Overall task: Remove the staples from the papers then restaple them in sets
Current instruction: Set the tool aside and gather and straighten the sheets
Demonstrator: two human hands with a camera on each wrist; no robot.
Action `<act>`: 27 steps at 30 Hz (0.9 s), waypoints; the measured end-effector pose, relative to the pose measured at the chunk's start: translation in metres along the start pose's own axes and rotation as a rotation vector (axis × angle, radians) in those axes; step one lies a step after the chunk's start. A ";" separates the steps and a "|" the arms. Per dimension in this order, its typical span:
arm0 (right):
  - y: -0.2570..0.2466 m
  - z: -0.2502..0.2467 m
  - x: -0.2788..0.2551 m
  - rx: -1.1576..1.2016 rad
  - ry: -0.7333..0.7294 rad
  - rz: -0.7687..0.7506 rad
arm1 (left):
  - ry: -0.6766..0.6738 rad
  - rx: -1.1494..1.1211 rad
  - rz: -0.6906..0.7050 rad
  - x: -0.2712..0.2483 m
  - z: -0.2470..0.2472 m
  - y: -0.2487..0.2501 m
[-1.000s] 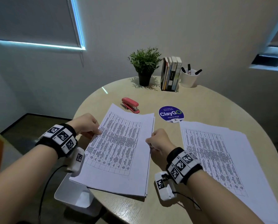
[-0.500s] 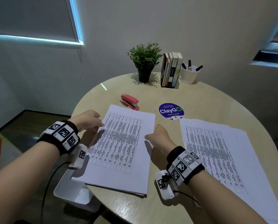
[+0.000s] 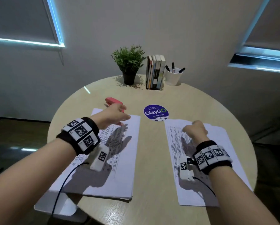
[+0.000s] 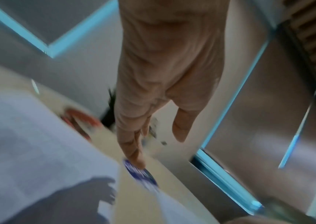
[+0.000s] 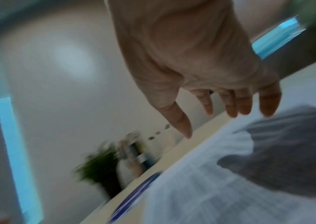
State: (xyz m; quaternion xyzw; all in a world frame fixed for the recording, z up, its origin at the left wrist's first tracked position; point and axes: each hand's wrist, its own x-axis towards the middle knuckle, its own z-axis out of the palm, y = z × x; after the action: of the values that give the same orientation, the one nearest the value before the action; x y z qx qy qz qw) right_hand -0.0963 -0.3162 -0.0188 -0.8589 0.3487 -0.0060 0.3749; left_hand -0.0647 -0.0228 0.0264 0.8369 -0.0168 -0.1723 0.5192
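Observation:
Two piles of printed sheets lie on the round table (image 3: 152,98). The left pile (image 3: 119,168) sits at the near left, the right pile (image 3: 217,184) at the near right. A red stapler (image 3: 112,101) rests beyond the left pile, partly hidden by my left hand (image 3: 115,116). That hand hovers above the pile's far end with straight fingers and holds nothing; the left wrist view shows the same (image 4: 153,136). My right hand (image 3: 195,129) hangs over the right pile's far end, fingers loose and empty, as the blurred right wrist view (image 5: 220,109) confirms.
A blue round sticker (image 3: 156,112) lies between the piles. At the table's far edge stand a potted plant (image 3: 128,65), a row of books (image 3: 155,72) and a white cup of pens (image 3: 173,75). A white bin (image 3: 63,208) sits below the near left rim.
Both hands let go of the left pile. The left hand reached forward toward the stapler; the right hand swung right to hover over the right pile.

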 end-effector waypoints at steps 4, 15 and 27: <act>0.054 -0.049 0.026 -0.111 0.134 0.256 | -0.337 -0.197 -0.194 0.007 0.090 0.031; 0.084 -0.054 0.053 -0.167 -0.012 0.181 | -0.178 -0.157 -0.231 0.030 0.174 0.046; 0.052 -0.028 0.039 -0.321 -0.057 0.110 | -0.164 -0.066 -0.353 0.039 0.152 0.041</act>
State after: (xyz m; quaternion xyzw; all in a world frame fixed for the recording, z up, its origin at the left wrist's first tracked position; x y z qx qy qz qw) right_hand -0.1051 -0.3825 -0.0425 -0.8872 0.3809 0.0948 0.2426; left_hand -0.0678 -0.1807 -0.0094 0.7926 0.0935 -0.3288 0.5049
